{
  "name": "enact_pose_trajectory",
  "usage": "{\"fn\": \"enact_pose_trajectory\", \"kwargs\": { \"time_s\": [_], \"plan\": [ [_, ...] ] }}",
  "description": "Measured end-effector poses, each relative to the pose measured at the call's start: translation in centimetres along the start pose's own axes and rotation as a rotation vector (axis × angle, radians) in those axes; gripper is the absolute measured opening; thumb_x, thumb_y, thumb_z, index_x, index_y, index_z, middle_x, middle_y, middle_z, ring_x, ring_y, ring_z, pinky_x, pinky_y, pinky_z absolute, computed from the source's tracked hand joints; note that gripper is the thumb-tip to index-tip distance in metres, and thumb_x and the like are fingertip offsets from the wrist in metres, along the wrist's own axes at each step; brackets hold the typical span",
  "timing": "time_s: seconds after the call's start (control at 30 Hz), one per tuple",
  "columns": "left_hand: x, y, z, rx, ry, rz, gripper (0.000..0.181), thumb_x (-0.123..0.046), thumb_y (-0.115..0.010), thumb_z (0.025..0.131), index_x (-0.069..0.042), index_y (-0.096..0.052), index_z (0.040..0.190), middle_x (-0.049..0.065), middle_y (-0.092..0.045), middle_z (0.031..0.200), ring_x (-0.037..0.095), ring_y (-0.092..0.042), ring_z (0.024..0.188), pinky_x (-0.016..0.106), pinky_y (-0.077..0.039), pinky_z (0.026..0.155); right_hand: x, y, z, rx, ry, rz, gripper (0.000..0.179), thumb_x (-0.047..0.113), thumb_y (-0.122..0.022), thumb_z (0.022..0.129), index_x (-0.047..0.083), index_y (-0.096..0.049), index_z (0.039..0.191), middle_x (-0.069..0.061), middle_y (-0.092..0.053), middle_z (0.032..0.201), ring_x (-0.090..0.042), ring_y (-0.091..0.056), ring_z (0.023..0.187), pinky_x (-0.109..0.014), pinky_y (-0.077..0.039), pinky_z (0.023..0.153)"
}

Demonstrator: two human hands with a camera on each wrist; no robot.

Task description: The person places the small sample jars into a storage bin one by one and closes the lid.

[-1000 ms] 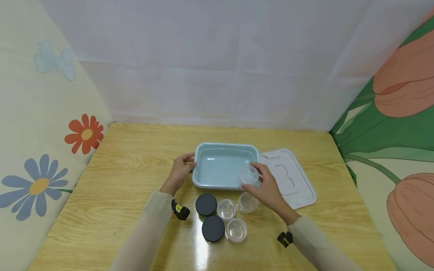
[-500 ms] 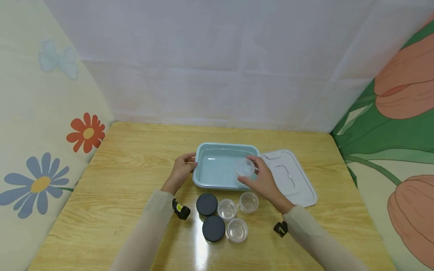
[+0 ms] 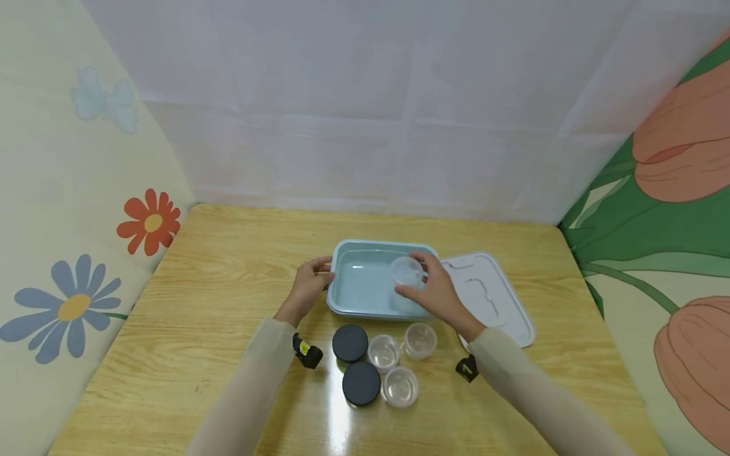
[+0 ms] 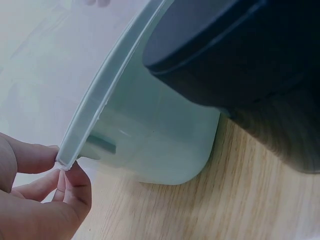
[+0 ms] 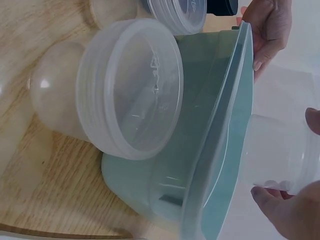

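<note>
A light blue-green plastic tub [image 3: 371,288] sits on the wooden table. My left hand [image 3: 308,285] pinches its left rim, thumb on one side and fingers on the other in the left wrist view, where the tub wall [image 4: 155,135] shows from outside. My right hand [image 3: 436,288] holds a clear plastic jar [image 3: 407,271] over the right part of the tub. In the right wrist view that jar [image 5: 275,150] overlaps the tub's rim, gripped between thumb and fingers.
In front of the tub stand two black-lidded jars [image 3: 350,343] and several clear jars [image 3: 419,341]. A white lid [image 3: 485,297] lies to the right, partly under the right forearm. Fabric walls [image 3: 342,114] enclose the table's back and sides.
My right hand has carried the clear jar up and left, from the tub's front right corner to farther inside its outline. The left hand stays at the rim.
</note>
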State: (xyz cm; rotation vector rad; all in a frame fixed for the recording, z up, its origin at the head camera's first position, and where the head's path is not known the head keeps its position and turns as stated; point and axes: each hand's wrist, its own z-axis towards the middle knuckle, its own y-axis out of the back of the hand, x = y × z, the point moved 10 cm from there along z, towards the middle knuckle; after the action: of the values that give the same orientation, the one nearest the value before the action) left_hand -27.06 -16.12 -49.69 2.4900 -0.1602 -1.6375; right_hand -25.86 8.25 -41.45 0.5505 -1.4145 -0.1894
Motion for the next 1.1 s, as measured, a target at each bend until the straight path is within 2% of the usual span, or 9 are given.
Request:
{"fn": "enact_pose_trajectory", "kwargs": {
  "time_s": [0.13,0.23,0.5,0.63,0.83,1.1],
  "plan": [
    [-0.1,0.0,-0.1,-0.008,0.005,0.0,0.048,0.001,-0.048,0.094,-0.003,-0.043,0.141,0.016,-0.048,0.124,0.022,-0.053,0.105,0.032,-0.051,0.091,0.2,-0.6,0.6,0.016,0.012,0.004,0.068,0.011,-0.079,0.075,-0.001,-0.045,0.133,-0.02,-0.048,0.132,-0.038,-0.049,0.121,-0.05,-0.046,0.099],
    [-0.3,0.0,-0.1,-0.017,0.0,-0.001,0.048,0.002,-0.049,0.093,-0.003,-0.044,0.14,0.016,-0.049,0.122,0.022,-0.053,0.103,0.03,-0.051,0.087,0.3,-1.0,0.9,0.031,0.013,-0.014,0.068,0.013,-0.079,0.076,0.0,-0.045,0.133,-0.02,-0.049,0.131,-0.036,-0.05,0.119,-0.05,-0.046,0.097],
    [-0.6,-0.4,0.0,-0.013,-0.016,0.005,0.048,0.002,-0.049,0.092,-0.002,-0.044,0.139,0.016,-0.051,0.118,0.019,-0.053,0.096,0.021,-0.05,0.073,-0.3,-1.5,1.7,0.06,-0.075,-0.006,0.07,0.015,-0.079,0.076,0.002,-0.043,0.135,-0.018,-0.046,0.134,-0.035,-0.045,0.124,-0.05,-0.043,0.102],
    [-0.5,-0.2,0.0,-0.026,-0.016,0.002,0.048,0.003,-0.049,0.091,-0.001,-0.044,0.139,0.016,-0.051,0.116,0.018,-0.053,0.093,0.02,-0.049,0.071,-0.1,-2.0,2.5,0.056,-0.074,-0.003,0.069,0.013,-0.079,0.074,0.001,-0.044,0.132,-0.019,-0.048,0.131,-0.034,-0.047,0.122,-0.049,-0.045,0.1],
    [-0.2,-0.1,0.0,-0.037,0.0,0.001,0.048,0.003,-0.049,0.091,-0.003,-0.045,0.139,0.015,-0.051,0.116,0.019,-0.053,0.094,0.021,-0.049,0.072,0.5,-3.0,3.6,0.045,-0.038,-0.058,0.068,0.011,-0.081,0.069,-0.001,-0.047,0.126,-0.02,-0.052,0.126,-0.033,-0.052,0.113,-0.046,-0.047,0.094],
    [-0.1,-0.1,-0.1,-0.026,0.015,0.008,0.048,0.001,-0.049,0.093,-0.005,-0.044,0.14,0.015,-0.05,0.12,0.021,-0.053,0.099,0.026,-0.05,0.08,0.8,-4.4,4.2,0.066,-0.041,-0.047,0.065,0.01,-0.083,0.068,-0.001,-0.049,0.122,-0.019,-0.054,0.123,-0.032,-0.053,0.111,-0.045,-0.046,0.095]
  ]
}}
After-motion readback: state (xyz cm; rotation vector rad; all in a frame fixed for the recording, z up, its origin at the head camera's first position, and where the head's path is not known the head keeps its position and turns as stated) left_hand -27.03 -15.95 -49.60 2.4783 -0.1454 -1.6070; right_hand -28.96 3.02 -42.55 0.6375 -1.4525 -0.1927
